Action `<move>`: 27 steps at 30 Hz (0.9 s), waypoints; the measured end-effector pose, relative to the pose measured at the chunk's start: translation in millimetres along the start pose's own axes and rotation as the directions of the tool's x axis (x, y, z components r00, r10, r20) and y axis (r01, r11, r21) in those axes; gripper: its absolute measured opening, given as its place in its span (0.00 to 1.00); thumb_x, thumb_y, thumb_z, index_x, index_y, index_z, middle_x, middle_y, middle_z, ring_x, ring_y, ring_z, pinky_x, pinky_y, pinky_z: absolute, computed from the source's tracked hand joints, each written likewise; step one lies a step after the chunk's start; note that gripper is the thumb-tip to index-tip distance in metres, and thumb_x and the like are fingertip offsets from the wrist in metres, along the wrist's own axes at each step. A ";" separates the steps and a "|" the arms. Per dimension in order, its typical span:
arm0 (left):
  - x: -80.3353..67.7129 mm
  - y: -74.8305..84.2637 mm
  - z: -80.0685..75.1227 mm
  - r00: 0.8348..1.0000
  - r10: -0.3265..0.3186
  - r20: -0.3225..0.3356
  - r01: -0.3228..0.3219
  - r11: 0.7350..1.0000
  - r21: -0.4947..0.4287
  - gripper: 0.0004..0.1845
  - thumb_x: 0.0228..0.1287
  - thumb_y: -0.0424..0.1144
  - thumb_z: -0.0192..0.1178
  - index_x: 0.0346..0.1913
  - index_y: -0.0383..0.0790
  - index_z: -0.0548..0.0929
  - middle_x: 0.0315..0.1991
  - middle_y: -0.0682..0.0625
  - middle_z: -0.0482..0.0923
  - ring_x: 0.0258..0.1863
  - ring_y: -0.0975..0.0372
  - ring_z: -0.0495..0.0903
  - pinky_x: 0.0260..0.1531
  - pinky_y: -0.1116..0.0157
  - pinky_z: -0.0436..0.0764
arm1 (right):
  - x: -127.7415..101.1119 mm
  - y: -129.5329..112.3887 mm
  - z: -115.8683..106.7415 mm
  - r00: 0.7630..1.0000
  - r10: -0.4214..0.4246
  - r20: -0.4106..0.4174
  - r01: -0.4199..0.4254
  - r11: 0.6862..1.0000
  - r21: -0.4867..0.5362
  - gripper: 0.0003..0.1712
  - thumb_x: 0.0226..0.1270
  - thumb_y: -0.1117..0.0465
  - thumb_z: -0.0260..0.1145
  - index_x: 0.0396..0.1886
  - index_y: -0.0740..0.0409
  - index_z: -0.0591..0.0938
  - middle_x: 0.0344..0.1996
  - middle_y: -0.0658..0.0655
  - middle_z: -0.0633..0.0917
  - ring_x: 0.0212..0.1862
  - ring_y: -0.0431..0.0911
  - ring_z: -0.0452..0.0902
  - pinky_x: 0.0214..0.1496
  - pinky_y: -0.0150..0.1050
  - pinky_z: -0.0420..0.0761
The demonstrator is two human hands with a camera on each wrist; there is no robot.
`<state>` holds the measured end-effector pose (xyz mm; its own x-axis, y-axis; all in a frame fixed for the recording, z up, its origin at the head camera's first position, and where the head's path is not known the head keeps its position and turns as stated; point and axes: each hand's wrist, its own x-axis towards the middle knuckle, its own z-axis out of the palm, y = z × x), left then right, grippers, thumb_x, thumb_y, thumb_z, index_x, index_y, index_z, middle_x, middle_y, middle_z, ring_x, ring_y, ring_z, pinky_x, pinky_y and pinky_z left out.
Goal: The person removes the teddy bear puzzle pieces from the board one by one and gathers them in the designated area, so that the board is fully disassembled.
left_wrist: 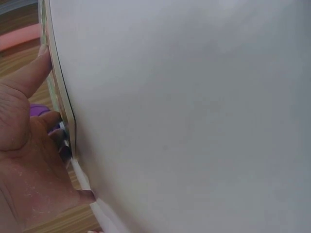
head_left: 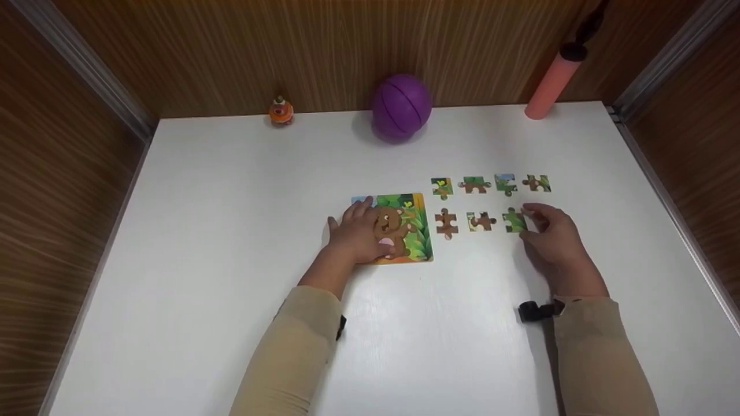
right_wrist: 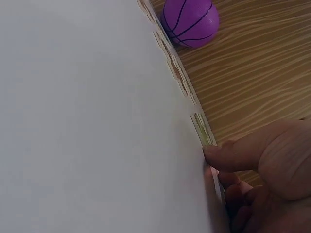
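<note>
Two beige sleeves (head_left: pixel 283 352) closest in, reaching forward over a white table (head_left: pixel 173 289), with a small black device (head_left: pixel 532 312) by the right cuff. Just beyond, to the left hand (head_left: pixel 355 234): palm down on a bear-picture board (head_left: pixel 422 231), fingers spread, little finger off the left edge, resting rather than gripping.

Across to the right hand (head_left: pixel 555 234), and in contact here! Thumb and forefinger bent about the right end of a green puzzle piece (head_left: pixel 514 221), at near and far corners; lightly pinched, by the look of it, firmness impossible to tell.

Key relation, as a judgement: green piece directly left of the right fingertips, at the right-hand end of the lower row. Roughly square, so no plain long axis; tab on the far side. Right hand right on it, left hand well apart. Leftward again from that grip to the board, with a brown-and-green piece (head_left: pixel 483 221) and a brown piece (head_left: pixel 446 224) in between.

Farther out, an upper row of four pieces (head_left: pixel 475 181), all apart. Then, along the back: orange toy (head_left: pixel 281 112), purple ball (head_left: pixel 402 107), pink cylinder (head_left: pixel 552 86). Behind everything, wood-grain wall (head_left: pixel 231 58).
</note>
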<state>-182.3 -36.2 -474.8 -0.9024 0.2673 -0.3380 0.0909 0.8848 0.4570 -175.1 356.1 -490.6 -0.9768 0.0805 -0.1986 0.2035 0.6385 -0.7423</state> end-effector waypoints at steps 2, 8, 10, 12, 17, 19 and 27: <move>-0.1 -0.3 0.6 1.000 0.000 -0.001 0.000 1.000 -0.005 0.52 0.65 0.60 0.72 0.85 0.48 0.58 0.88 0.50 0.42 0.86 0.51 0.39 0.76 0.29 0.40 | -2.3 0.9 1.3 1.000 0.003 0.002 -0.003 1.000 0.019 0.38 0.70 0.74 0.64 0.79 0.67 0.66 0.69 0.75 0.70 0.72 0.67 0.64 0.76 0.61 0.67; -0.8 0.8 0.5 1.000 -0.001 0.000 0.001 1.000 0.006 0.51 0.67 0.60 0.70 0.85 0.49 0.58 0.88 0.50 0.42 0.86 0.51 0.39 0.76 0.29 0.41 | -7.8 0.3 6.7 1.000 -0.015 -0.011 0.015 0.999 0.037 0.41 0.73 0.66 0.67 0.80 0.72 0.62 0.73 0.77 0.65 0.75 0.68 0.62 0.77 0.60 0.65; -1.0 1.1 -0.2 1.000 0.002 -0.002 -0.002 1.000 0.008 0.50 0.67 0.60 0.70 0.85 0.49 0.58 0.88 0.50 0.42 0.86 0.50 0.39 0.76 0.29 0.41 | -10.2 -2.2 9.6 0.999 -0.036 -0.038 0.038 0.998 0.041 0.40 0.74 0.64 0.68 0.79 0.74 0.63 0.72 0.78 0.64 0.74 0.68 0.63 0.77 0.60 0.66; -1.2 1.2 -0.8 1.000 0.002 -0.001 -0.002 1.000 0.006 0.50 0.67 0.60 0.70 0.85 0.49 0.58 0.88 0.50 0.42 0.86 0.50 0.39 0.76 0.29 0.41 | -13.6 -6.7 13.1 0.996 -0.054 -0.070 0.057 0.998 0.035 0.39 0.75 0.62 0.68 0.78 0.74 0.64 0.71 0.77 0.65 0.72 0.68 0.64 0.75 0.60 0.67; -0.7 -0.1 -2.0 1.000 -0.007 0.000 0.007 1.000 0.005 0.50 0.67 0.61 0.70 0.85 0.51 0.59 0.88 0.50 0.42 0.86 0.51 0.39 0.76 0.29 0.41 | -21.8 -26.5 30.8 0.985 -0.081 -0.155 0.088 0.995 0.037 0.39 0.75 0.59 0.69 0.77 0.71 0.67 0.67 0.76 0.67 0.67 0.65 0.67 0.71 0.60 0.69; -0.1 -0.7 -2.5 1.000 -0.006 -0.003 0.006 1.000 0.009 0.50 0.66 0.61 0.71 0.85 0.51 0.59 0.88 0.49 0.42 0.86 0.50 0.39 0.76 0.29 0.41 | -25.0 -36.6 41.7 0.977 -0.119 -0.176 0.129 0.991 0.043 0.37 0.74 0.60 0.70 0.75 0.72 0.69 0.64 0.75 0.69 0.64 0.65 0.68 0.69 0.59 0.70; 1.9 -0.9 -2.9 1.000 0.000 -0.003 0.000 1.000 0.003 0.49 0.67 0.60 0.70 0.85 0.50 0.59 0.88 0.49 0.42 0.86 0.51 0.39 0.76 0.29 0.41 | -42.1 -73.3 84.4 0.935 -0.332 -0.129 0.332 0.943 -0.016 0.31 0.68 0.66 0.74 0.69 0.68 0.77 0.56 0.69 0.76 0.57 0.63 0.73 0.61 0.59 0.75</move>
<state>-185.3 -37.6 -473.5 -0.9037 0.2665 -0.3351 0.0925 0.8857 0.4550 -143.3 241.3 -481.8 -0.9890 -0.0377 0.1431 -0.1338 0.6413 -0.7555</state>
